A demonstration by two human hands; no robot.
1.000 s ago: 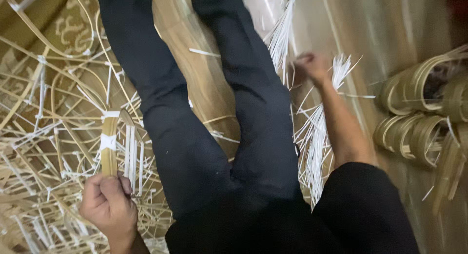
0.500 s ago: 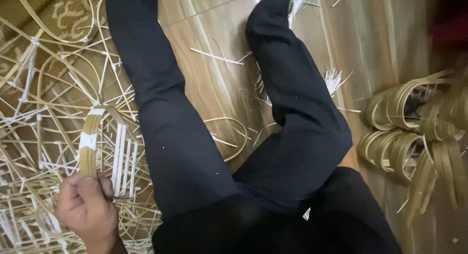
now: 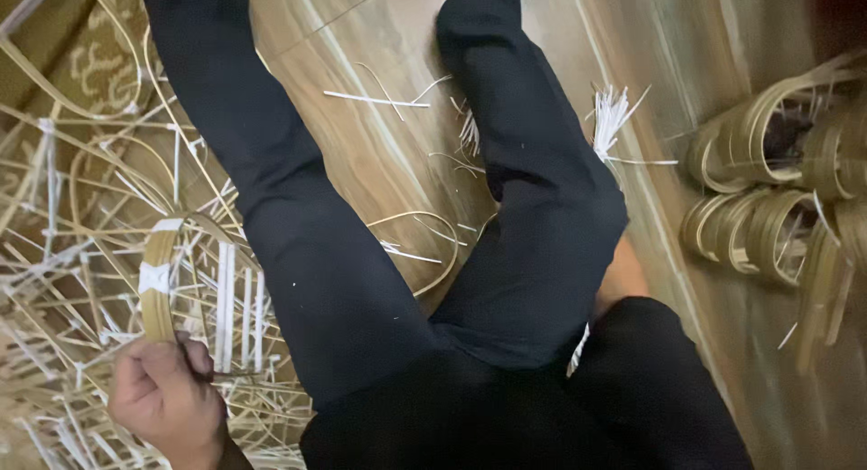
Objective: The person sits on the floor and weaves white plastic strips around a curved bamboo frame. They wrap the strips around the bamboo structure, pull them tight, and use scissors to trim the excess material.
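The left hand [image 3: 167,393] sits at the lower left, gripping a bamboo hoop [image 3: 161,280] that rises over the pile of strips [image 3: 63,280] — all left of the person's legs [image 3: 343,253]. Between the legs lie loose strips [image 3: 379,98] on the floor [image 3: 379,163]; stacked hoops [image 3: 768,190] stand at the far right — well apart.

Bamboo strip hoop [image 3: 163,280]: thin split cane, pale tan, matt, bound with white tape. Loose bamboo strips [image 3: 63,217]: same dry matt fibre. Floor [image 3: 379,154]: wood-grain planks, smooth, slight sheen. Trousers [image 3: 298,253]: black cloth, matt. Coiled bamboo rings [image 3: 759,190]: smooth, yellowish.
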